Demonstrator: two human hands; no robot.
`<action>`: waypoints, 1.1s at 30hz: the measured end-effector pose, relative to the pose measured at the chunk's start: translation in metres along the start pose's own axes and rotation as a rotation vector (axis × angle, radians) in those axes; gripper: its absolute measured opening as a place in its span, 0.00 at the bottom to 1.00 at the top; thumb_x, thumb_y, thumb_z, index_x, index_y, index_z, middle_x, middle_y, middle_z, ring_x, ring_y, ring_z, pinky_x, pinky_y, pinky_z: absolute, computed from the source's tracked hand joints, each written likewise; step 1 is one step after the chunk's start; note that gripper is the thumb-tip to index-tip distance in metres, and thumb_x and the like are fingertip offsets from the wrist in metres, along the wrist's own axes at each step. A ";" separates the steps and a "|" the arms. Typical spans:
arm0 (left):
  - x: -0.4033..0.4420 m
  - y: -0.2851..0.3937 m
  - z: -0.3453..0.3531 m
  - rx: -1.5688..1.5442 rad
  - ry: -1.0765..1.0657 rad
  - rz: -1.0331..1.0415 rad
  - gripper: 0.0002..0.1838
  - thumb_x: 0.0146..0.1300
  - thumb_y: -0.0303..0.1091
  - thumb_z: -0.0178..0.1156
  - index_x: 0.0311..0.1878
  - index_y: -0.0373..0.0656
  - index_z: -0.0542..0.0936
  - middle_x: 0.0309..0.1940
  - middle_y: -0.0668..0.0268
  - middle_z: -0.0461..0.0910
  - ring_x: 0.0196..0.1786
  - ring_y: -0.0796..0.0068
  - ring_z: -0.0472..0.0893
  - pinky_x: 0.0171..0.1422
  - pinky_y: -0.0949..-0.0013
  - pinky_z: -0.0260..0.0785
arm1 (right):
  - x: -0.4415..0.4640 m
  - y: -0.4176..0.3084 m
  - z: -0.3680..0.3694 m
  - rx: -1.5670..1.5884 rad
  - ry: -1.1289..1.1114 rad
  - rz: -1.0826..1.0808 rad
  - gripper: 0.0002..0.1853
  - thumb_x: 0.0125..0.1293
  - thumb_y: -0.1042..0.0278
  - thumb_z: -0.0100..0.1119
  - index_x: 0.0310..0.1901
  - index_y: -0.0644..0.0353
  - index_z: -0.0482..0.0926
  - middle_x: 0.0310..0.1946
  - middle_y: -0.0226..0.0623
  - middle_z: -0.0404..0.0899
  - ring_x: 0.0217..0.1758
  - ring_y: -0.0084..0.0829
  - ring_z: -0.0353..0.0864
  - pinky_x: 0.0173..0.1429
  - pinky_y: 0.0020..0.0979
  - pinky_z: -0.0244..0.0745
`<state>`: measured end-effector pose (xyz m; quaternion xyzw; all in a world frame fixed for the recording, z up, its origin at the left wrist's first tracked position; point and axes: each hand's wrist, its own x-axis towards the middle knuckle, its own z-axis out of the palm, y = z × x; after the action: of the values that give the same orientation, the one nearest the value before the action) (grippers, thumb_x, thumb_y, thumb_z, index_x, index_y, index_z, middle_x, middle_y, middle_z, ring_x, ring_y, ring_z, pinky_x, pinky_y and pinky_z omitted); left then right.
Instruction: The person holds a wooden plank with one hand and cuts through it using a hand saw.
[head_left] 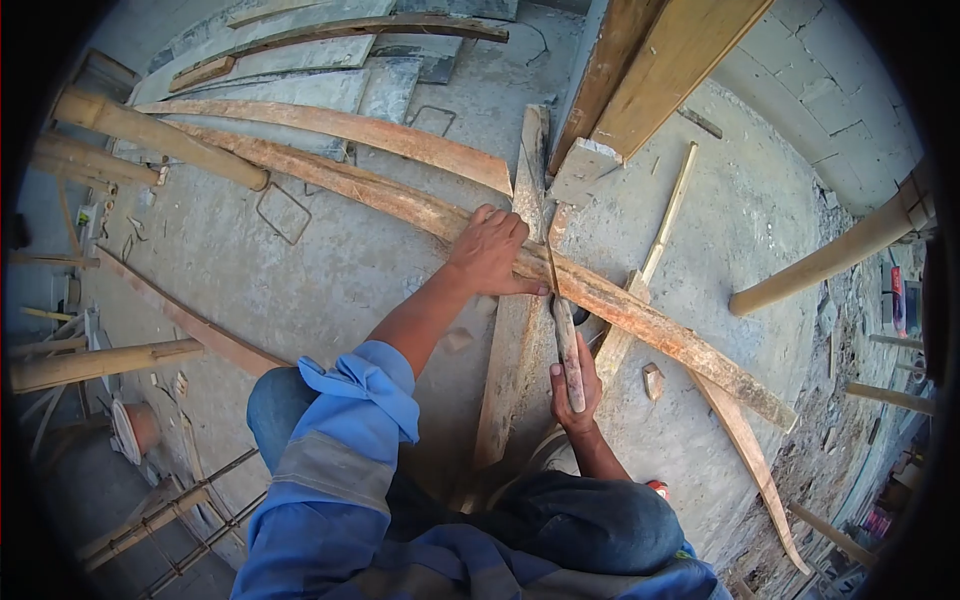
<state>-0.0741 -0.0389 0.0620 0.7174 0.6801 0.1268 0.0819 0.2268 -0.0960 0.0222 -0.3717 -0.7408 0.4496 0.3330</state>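
A long rough wooden beam (650,322) runs diagonally across the floor, from the upper left to the lower right. My left hand (492,252) presses on its top near the middle, fingers curled over the wood and thumb along the near edge. Just right of it, my right hand (580,385) is wrapped round the handle of a hand saw (568,350). The narrow blade, seen nearly edge-on, stands across the beam beside my left thumb. Beneath the beam lies a wide board (515,370), pointing away from me.
A squared wooden post (650,90) stands behind the beam. Bamboo poles (840,258) rise at both sides. A curved plank (400,135) and grey panels (300,100) lie at the upper left. A small wood block (653,381) sits to the right.
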 end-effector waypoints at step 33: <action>0.011 -0.003 0.022 0.042 0.024 -0.030 0.41 0.67 0.76 0.57 0.45 0.37 0.80 0.44 0.55 0.79 0.56 0.55 0.78 0.85 0.38 0.44 | -0.010 -0.027 -0.026 -0.007 0.022 0.032 0.33 0.72 0.73 0.67 0.77 0.68 0.69 0.52 0.56 0.89 0.49 0.40 0.93 0.53 0.34 0.84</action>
<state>-0.0706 -0.0268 0.0412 0.7071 0.6942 0.1198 0.0607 0.2467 -0.1025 0.0551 -0.3896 -0.7325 0.4482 0.3328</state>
